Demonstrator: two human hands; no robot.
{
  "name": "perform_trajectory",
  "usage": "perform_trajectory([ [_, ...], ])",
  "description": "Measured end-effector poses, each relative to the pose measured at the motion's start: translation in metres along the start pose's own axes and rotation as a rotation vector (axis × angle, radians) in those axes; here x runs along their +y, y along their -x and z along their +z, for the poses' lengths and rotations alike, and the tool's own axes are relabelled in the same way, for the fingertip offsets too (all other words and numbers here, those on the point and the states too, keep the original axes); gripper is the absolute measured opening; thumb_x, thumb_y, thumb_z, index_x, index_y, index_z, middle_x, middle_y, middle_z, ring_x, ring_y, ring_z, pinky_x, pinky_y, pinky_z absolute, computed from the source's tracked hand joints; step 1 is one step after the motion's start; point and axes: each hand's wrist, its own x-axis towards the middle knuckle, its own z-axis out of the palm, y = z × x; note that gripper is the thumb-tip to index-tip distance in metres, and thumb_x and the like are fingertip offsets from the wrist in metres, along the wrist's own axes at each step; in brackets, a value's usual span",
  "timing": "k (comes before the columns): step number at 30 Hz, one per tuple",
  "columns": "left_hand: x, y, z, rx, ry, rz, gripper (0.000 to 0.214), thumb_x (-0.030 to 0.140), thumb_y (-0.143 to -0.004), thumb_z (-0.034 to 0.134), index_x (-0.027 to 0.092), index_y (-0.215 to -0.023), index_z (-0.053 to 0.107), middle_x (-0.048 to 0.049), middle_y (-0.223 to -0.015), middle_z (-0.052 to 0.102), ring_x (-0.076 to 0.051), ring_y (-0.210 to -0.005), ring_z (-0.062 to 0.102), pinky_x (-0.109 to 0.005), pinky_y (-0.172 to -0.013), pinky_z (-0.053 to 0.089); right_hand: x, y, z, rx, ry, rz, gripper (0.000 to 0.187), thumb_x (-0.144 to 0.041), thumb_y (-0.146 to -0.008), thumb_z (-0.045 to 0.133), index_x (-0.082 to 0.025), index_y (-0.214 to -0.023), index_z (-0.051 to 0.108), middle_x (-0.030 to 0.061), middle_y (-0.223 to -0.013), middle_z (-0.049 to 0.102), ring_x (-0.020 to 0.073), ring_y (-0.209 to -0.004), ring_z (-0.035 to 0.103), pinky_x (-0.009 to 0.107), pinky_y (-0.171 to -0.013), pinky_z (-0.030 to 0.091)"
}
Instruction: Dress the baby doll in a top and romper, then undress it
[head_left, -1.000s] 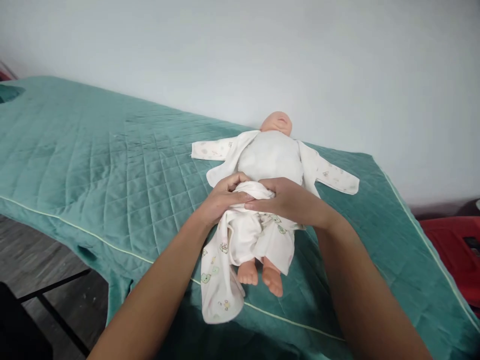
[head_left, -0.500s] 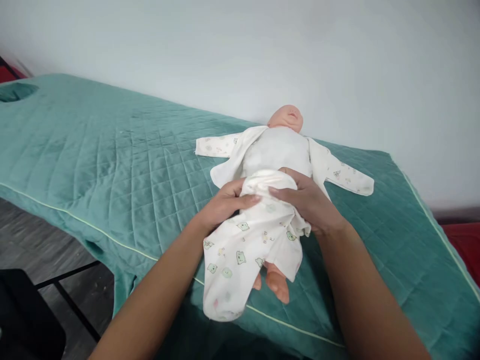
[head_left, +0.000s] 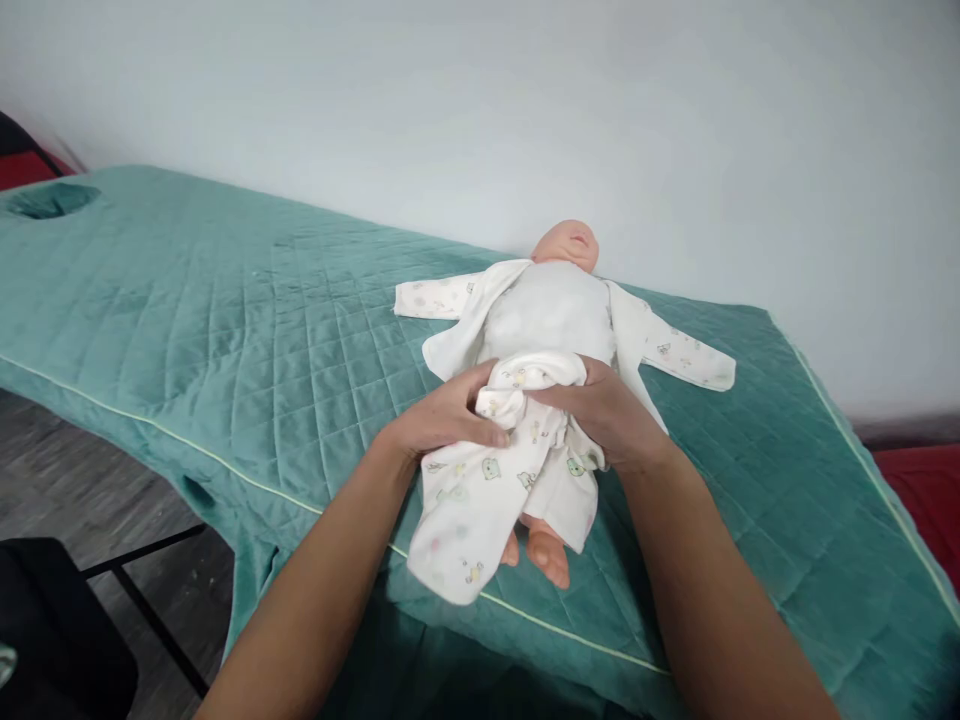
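Observation:
A baby doll (head_left: 564, 246) lies on its back in an unfastened white jacket (head_left: 630, 325) with printed sleeves spread to both sides. Over its lower body are white baby pants (head_left: 469, 525) printed with small green animals. My left hand (head_left: 455, 412) pinches the bunched waist of the pants on the left, thumb on top. On the other side my right hand (head_left: 600, 410) grips the same gathered cloth, its fingers partly hidden. The doll's bare feet (head_left: 547, 555) show below the right pant leg, while the left leg of the pants lies flat toward the bed's near edge.
A green quilted cover (head_left: 300, 340) with a pale piped edge lies over the bed, which has a face hole (head_left: 52, 200) at the far left. Behind it stands a white wall (head_left: 450, 110). A black object (head_left: 64, 630) is at the lower left.
Both hands have bunched the waist of the pants further, with more folds between the thumbs. The left pant leg has drawn up a little from the bed's near edge.

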Motion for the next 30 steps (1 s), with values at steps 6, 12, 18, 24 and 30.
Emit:
perform_trajectory([
  [6,0.0,-0.001,0.001,0.008,0.069,-0.116,0.051,0.025,-0.061,0.09,0.016,-0.108,0.072,-0.0077,-0.096,0.075,-0.024,-0.085,0.07,-0.031,-0.074,0.055,0.001,-0.004,0.003,0.028,-0.076,-0.083,0.038,-0.038,-0.074,0.081,-0.02,-0.105,0.071,0.0047,-0.101,0.076,0.0196,-0.086,0.07,0.031,-0.074,0.056],
  [12,-0.011,0.0,0.001,0.229,0.242,-0.061,0.037,0.026,-0.061,0.088,0.013,-0.093,0.072,-0.0029,-0.073,0.069,-0.014,-0.059,0.062,-0.024,-0.056,0.05,-0.007,0.004,0.003,-0.177,0.238,-0.094,0.034,-0.039,-0.077,0.079,-0.018,-0.103,0.074,0.0036,-0.098,0.076,0.0209,-0.089,0.069,0.031,-0.077,0.053],
  [18,-0.012,-0.003,0.003,0.266,0.304,0.009,0.035,0.025,-0.06,0.087,0.014,-0.089,0.073,-0.0036,-0.077,0.072,-0.016,-0.065,0.066,-0.024,-0.059,0.051,-0.012,0.008,0.001,-0.256,0.393,-0.061,0.039,-0.035,-0.074,0.082,-0.022,-0.11,0.075,0.0028,-0.107,0.076,0.0249,-0.101,0.069,0.034,-0.085,0.054],
  [24,-0.01,-0.001,0.007,0.258,0.282,-0.006,0.036,0.029,-0.065,0.087,0.013,-0.095,0.074,-0.006,-0.084,0.075,-0.018,-0.07,0.068,-0.025,-0.063,0.052,-0.005,0.006,-0.004,-0.278,0.258,-0.088,0.041,-0.035,-0.079,0.078,-0.02,-0.117,0.071,0.0048,-0.111,0.075,0.0243,-0.106,0.068,0.036,-0.089,0.054],
  [30,-0.001,0.012,0.037,0.354,0.283,0.016,0.036,0.029,-0.067,0.085,0.015,-0.097,0.072,-0.0029,-0.079,0.071,-0.016,-0.066,0.065,-0.026,-0.062,0.05,0.001,0.004,-0.011,-0.248,0.116,-0.147,0.047,-0.034,-0.075,0.081,-0.018,-0.116,0.066,0.0049,-0.109,0.072,0.0203,-0.1,0.067,0.033,-0.086,0.052],
])
